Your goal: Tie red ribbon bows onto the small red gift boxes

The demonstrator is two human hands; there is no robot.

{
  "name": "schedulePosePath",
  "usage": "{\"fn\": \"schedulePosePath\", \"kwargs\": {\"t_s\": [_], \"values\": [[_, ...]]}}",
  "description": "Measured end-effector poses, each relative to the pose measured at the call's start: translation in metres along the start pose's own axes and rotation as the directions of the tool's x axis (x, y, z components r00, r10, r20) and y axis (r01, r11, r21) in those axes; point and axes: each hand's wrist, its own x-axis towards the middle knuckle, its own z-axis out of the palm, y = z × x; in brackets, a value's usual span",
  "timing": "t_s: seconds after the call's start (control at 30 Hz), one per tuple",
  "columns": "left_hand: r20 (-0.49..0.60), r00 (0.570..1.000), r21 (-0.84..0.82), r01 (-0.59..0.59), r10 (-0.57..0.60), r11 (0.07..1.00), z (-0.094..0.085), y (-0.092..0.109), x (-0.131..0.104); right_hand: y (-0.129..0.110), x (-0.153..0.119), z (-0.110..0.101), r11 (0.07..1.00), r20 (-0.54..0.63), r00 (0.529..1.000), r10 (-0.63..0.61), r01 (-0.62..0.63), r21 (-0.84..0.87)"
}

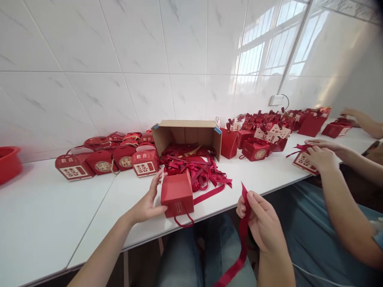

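Observation:
My left hand (151,201) grips the left side of a red gift box (177,191), thumb low on its front and fingers behind. The box lies tipped on the white table (98,235) near the front edge, its cord handle hanging toward me. My right hand (259,215) is closed on a dark red ribbon (243,235), pinched near its pointed upper end. The rest of that ribbon dangles over my lap. Just behind the gift box, a heap of loose red ribbons (194,167) spills from a cardboard box (188,124) lying on its side.
Red gift boxes (145,161) stand in rows at left against the tiled wall. More boxes with ribbon bows (254,149) crowd the right. A red basin (8,163) sits far left. A co-worker's hands (324,157) hold another box at right; a further person's hand (354,113) is beyond.

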Motion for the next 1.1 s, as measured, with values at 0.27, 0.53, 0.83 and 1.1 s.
{"fn": "schedulePosePath", "kwargs": {"t_s": [0.27,0.53,0.83,1.1], "values": [[-0.197,0.973,0.285,-0.063,0.123,0.956,-0.005,0.041,0.017,0.007,0.023,0.034,0.943,0.140,0.990,-0.022,0.067,-0.325],[0.188,0.970,0.688,-0.242,0.154,0.684,0.011,0.072,0.049,0.032,0.068,0.072,0.858,0.232,0.973,0.020,0.103,-0.503],[0.232,0.955,0.487,-0.277,0.183,0.828,0.006,0.066,0.049,0.036,0.069,0.070,0.863,0.300,0.953,0.052,0.108,-0.494],[0.188,0.965,0.410,-0.246,0.182,0.878,0.010,0.065,0.047,0.026,0.071,0.071,0.896,0.368,0.920,0.134,0.047,-0.443]]}}
